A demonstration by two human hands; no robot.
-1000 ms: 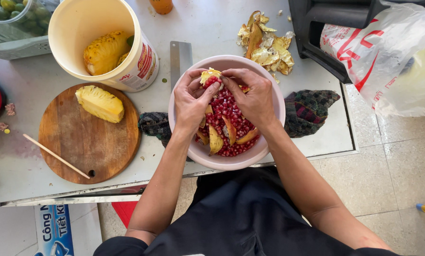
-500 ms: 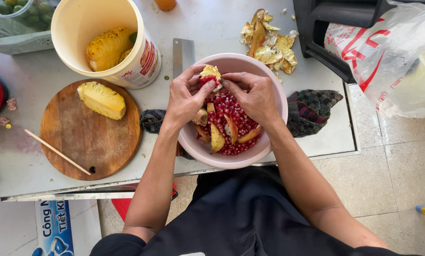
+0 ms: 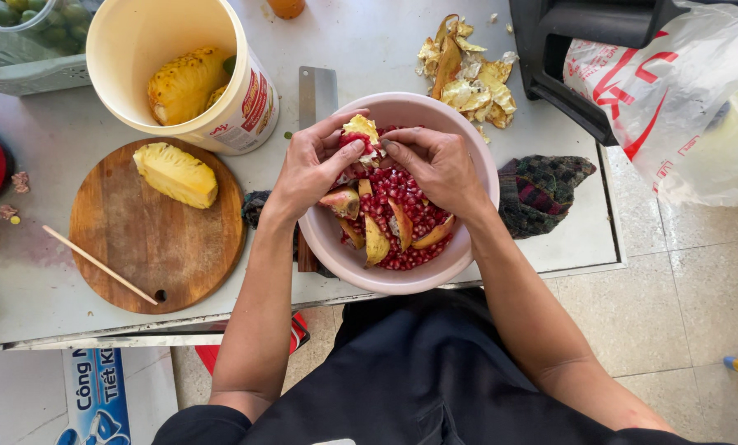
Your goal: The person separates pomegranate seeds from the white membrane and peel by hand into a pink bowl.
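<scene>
Both my hands work over a pale pink bowl (image 3: 460,264) at the table's front edge. My left hand (image 3: 310,169) and my right hand (image 3: 436,165) grip the same pomegranate piece (image 3: 359,132) from either side, its yellow rind up and red seeds showing between the thumbs. Below it the bowl holds a heap of loose red pomegranate seeds (image 3: 410,214) and several rind wedges (image 3: 376,243).
A round wooden board (image 3: 147,247) carries a peeled pineapple half (image 3: 175,175) and a thin stick (image 3: 97,264). A cream bucket (image 3: 245,107) holds more pineapple. A cleaver blade (image 3: 317,92), a peel pile (image 3: 468,78), a dark checked cloth (image 3: 542,189) and a plastic bag (image 3: 674,99) lie around.
My hands keep working the pomegranate piece above the bowl, shifting slightly on it. Nothing else on the table has moved.
</scene>
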